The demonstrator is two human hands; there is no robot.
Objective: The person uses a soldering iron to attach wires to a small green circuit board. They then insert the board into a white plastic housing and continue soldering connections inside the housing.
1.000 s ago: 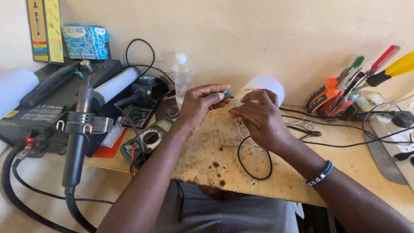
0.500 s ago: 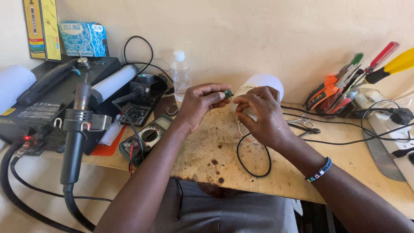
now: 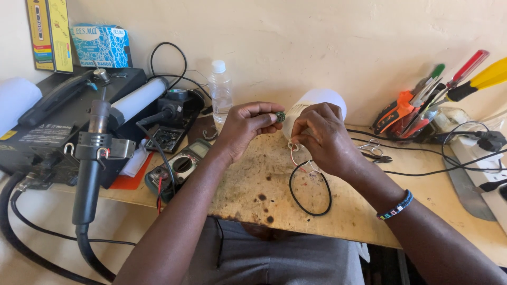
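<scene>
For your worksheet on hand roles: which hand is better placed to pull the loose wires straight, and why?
Probably the right hand: its fingers already pinch the thin wires above the black cable loop. The left hand is busy gripping the small green part.

Top left, a tall yellow box (image 3: 50, 34) leans on the wall, with a blue patterned carton (image 3: 101, 45) just beside it. Both sit atop the black station (image 3: 47, 132), which wears a small yellow label. Down on the counter, the meter (image 3: 179, 169) shows its grey screen.
</scene>
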